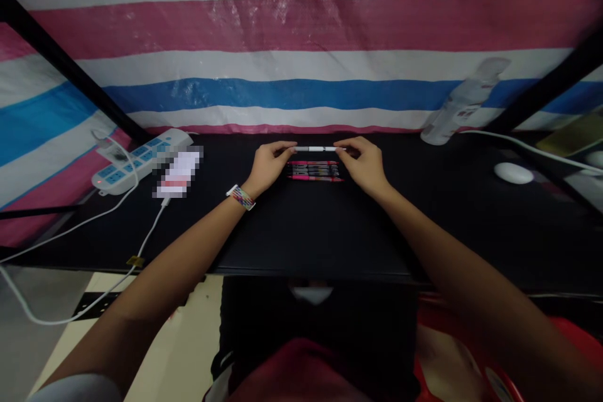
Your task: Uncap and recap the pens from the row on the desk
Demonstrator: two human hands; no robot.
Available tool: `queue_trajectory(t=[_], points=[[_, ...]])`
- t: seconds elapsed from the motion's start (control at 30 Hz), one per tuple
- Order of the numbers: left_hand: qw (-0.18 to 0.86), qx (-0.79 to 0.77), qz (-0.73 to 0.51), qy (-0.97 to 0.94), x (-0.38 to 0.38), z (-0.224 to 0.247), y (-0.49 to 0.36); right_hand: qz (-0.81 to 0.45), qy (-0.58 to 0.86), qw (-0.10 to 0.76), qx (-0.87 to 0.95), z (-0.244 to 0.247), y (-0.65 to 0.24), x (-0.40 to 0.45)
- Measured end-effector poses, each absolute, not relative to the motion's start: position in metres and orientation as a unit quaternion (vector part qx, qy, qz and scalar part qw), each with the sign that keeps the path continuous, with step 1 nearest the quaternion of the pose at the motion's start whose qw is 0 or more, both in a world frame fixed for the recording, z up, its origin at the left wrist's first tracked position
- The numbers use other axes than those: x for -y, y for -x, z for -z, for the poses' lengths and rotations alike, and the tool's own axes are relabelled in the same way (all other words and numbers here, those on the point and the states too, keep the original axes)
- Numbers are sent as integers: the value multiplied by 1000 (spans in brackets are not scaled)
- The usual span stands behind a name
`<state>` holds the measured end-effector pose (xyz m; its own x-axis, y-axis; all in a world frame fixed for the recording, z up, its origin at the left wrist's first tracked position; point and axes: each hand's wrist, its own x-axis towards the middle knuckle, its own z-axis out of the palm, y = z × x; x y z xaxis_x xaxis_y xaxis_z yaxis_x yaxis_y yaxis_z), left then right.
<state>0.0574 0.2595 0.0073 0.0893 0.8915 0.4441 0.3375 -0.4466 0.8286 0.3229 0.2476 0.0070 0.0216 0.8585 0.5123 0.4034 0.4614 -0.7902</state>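
A white pen [316, 149] lies level between my two hands, just beyond a row of pens. My left hand [272, 163] pinches its left end, and a colourful band circles that wrist. At the pen's right end, the thumb and fingers of my right hand [362, 160] are closed on it. Several pens with pink and dark barrels [315, 171] lie side by side on the black table [311, 226], right below the white pen in the view.
On the left are a power strip [117, 176], a phone [179, 173] and a white cable [153, 226] hanging over the table edge. A clear bottle [464, 103] and a white mouse [513, 173] stand right. Striped sheeting [282, 25] hangs behind.
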Motion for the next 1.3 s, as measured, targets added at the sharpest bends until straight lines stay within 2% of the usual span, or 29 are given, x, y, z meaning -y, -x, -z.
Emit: queue_trajectory(t=[0.33,0.8,0.93,1.17,1.3], points=[[186,-469,-445,-740,-271,9,-49,-180,478,425,747,4,-326,-256],[138,-494,-400,-760,-267,4,-51,-152,480,397,767,-2,-323,-248],[141,-496,-393,-761,-266,3,-51,-131,420,390,809,-13,-312,-231],[136,-490,-389,-768,-263,2,-51,-131,289,298,900,-29,-293,-204],[131,-494,-385,-768,-263,2,-52,-143,287,306,897,-29,-294,-203]])
